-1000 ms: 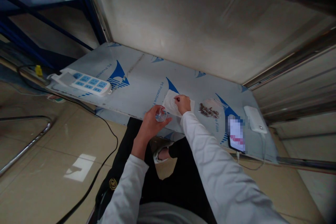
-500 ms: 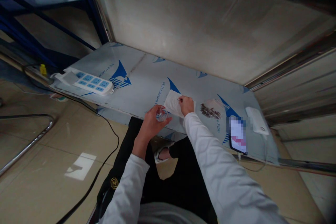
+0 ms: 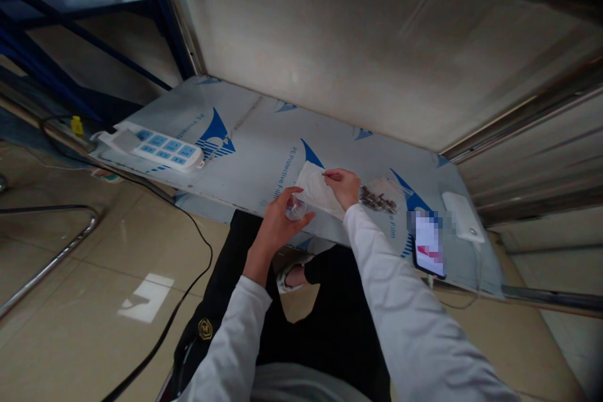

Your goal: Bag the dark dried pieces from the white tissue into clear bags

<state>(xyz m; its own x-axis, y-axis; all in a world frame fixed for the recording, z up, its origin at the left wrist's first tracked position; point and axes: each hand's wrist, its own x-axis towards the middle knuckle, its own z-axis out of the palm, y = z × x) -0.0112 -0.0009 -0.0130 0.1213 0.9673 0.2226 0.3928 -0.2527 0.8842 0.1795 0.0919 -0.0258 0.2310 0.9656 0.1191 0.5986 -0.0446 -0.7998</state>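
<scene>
My left hand (image 3: 275, 223) curls round a small clear plastic cup (image 3: 296, 208) near the front edge of the table. Between the fingertips of my right hand (image 3: 347, 188) is a small dark metal piece (image 3: 325, 174), too tiny to name exactly. It is above a white tissue (image 3: 311, 183), which my right hand partly covers. Just right of that hand, a pile of small dark metal pieces (image 3: 378, 199) lies on what looks like a clear plastic bag.
The film-covered table (image 3: 264, 138) meets a wall at the back. A white power strip (image 3: 164, 147) lies at the left. On the right are a phone (image 3: 428, 245) and a white box (image 3: 461, 217) with a cable. A black cord (image 3: 188, 286) hangs to the floor.
Both hands have shifted slightly right, my left with the cup and my right with the metal piece. My right hand is now nearer the pile.
</scene>
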